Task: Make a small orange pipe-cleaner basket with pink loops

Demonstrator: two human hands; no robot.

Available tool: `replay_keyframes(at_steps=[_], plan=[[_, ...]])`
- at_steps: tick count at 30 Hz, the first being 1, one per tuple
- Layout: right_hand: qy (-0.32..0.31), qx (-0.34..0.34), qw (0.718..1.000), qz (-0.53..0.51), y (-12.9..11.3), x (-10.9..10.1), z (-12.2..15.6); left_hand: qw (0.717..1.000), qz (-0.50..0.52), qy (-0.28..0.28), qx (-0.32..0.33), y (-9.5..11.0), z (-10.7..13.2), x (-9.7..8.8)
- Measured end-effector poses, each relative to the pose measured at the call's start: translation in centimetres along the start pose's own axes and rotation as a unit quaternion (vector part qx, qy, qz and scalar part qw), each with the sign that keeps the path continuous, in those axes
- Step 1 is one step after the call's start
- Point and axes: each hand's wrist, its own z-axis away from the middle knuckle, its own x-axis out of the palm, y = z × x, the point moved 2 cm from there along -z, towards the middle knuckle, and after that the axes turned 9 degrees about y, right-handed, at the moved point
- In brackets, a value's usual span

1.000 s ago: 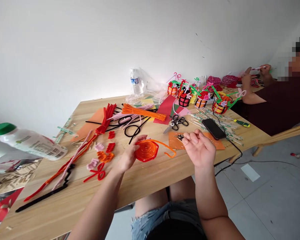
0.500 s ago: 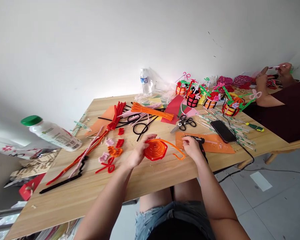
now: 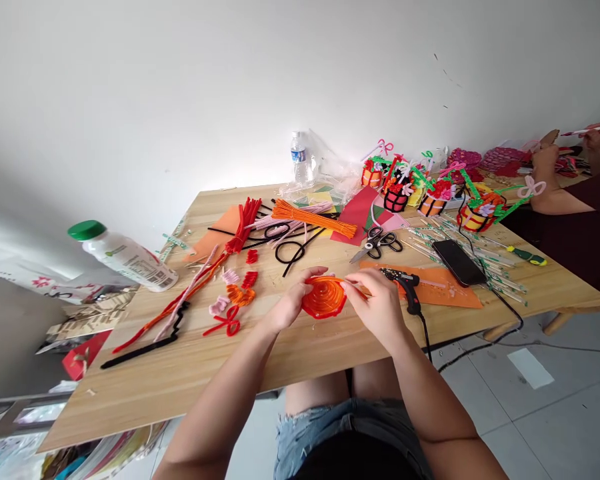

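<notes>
An orange pipe-cleaner coil (image 3: 323,297), wound into a shallow cone, sits between my hands above the wooden table (image 3: 290,360). My left hand (image 3: 291,305) cups its left side with curled fingers. My right hand (image 3: 376,301) pinches the coil's loose orange end at its right edge. A black glue gun (image 3: 405,285) lies just right of my right hand on an orange sheet (image 3: 445,293), with nothing gripping it.
Loose pipe cleaners (image 3: 240,233), small curled pieces (image 3: 233,300), scissors (image 3: 377,241), a phone (image 3: 459,261), a screwdriver (image 3: 527,254), a lying white bottle (image 3: 125,257), a water bottle (image 3: 299,158) and finished flower baskets (image 3: 430,190) cover the table. Another person's hands (image 3: 570,147) work at far right.
My right hand set the glue gun down on the orange sheet and moved left to pinch the coil's loose end. The camera view shifted, moving the scene rightward.
</notes>
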Motion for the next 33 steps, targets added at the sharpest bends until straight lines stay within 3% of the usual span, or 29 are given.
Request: replay_keyframes(at_steps=[3, 7, 13, 22, 29, 33], plan=[[0.000, 0.026, 1.000, 0.004, -0.1, 1.0, 0.7, 0.997, 0.075, -0.006, -0.030, 0.2, 0.0, 0.4], [0.018, 0.054, 0.998, 0.005, 0.1, 1.7, 1.4, 0.995, 0.099, 0.008, -0.028, 0.1, 0.0, 0.6], [0.026, 0.083, 0.996, 0.003, -0.1, 2.1, 1.5, 0.997, 0.070, 0.028, -0.010, -0.3, 0.0, 0.4], [0.054, 0.091, 0.994, 0.002, 0.5, 2.4, 1.4, 0.999, 0.029, -0.018, 0.009, 0.5, 0.4, 0.6], [0.038, 0.063, 0.997, 0.010, 0.4, 2.7, 1.5, 0.997, -0.069, 0.033, -0.011, 2.7, 1.0, 1.2], [0.044, 0.043, 0.998, 0.016, 0.1, 3.1, 1.7, 0.997, -0.068, 0.040, -0.002, 2.8, 1.1, 1.4]])
